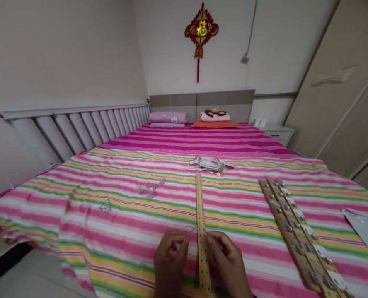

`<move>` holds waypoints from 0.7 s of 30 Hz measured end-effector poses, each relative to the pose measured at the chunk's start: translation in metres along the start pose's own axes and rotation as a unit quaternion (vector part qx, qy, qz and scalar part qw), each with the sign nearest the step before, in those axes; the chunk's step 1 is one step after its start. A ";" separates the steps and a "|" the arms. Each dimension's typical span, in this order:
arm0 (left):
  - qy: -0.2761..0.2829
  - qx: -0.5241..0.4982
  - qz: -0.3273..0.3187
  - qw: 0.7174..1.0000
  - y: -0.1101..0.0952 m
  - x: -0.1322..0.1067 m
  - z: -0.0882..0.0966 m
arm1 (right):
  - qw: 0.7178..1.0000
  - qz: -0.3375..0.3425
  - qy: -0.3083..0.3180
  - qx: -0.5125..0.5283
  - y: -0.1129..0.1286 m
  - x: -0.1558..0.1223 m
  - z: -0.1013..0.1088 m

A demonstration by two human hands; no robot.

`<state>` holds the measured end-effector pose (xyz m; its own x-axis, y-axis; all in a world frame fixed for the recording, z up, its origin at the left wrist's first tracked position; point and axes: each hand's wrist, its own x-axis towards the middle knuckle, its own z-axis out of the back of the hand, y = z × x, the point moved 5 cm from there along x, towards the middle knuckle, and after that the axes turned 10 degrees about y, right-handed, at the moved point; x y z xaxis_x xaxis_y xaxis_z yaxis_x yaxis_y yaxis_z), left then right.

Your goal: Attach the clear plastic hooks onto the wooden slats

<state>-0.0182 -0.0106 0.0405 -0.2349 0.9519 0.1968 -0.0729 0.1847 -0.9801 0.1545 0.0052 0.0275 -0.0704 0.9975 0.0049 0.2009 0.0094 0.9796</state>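
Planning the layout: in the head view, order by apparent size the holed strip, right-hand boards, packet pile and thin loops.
Largest to smallest:
1. Right-hand boards
2. Holed strip
3. Packet pile
4. Thin loops

From our head, we look forward and down along the striped sheet [131, 244], our left hand [170, 252] and right hand [225, 254] close at the near edge, the headboard [210, 102] far off.

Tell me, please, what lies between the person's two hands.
In the head view, a perforated strip lies between the left hand and right hand, with a thin, blurred loop near the left.
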 end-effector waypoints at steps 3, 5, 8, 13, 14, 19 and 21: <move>-0.021 -0.273 0.222 0.936 0.023 -0.011 -0.014 | 1.000 -0.016 0.003 0.021 -0.003 -0.005 0.002; -0.024 -0.383 0.287 0.878 0.027 -0.019 -0.025 | 0.999 -0.026 0.007 0.028 -0.007 -0.008 0.003; -0.025 -0.422 0.331 0.843 0.026 -0.029 -0.033 | 0.999 -0.034 0.020 0.031 -0.014 -0.013 0.004; 0.000 -0.435 0.374 0.819 0.023 -0.041 -0.039 | 0.999 -0.035 0.021 0.018 -0.018 -0.021 0.007; 0.018 -0.435 0.370 0.821 0.023 -0.042 -0.039 | 0.999 -0.033 0.020 0.014 -0.016 -0.022 0.007; 0.148 -0.300 0.298 0.894 0.021 -0.036 -0.035 | 0.999 0.025 -0.013 -0.038 0.000 -0.031 0.015; 0.156 -0.175 0.230 0.944 0.014 -0.030 -0.024 | 0.996 0.051 -0.024 -0.071 0.004 -0.034 0.020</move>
<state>0.0116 -0.0304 0.0202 0.1373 0.9666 -0.2165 0.3052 -0.2492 -0.9191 0.1778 -0.0276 0.0273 -0.0086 0.9950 0.0991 0.0633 -0.0984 0.9931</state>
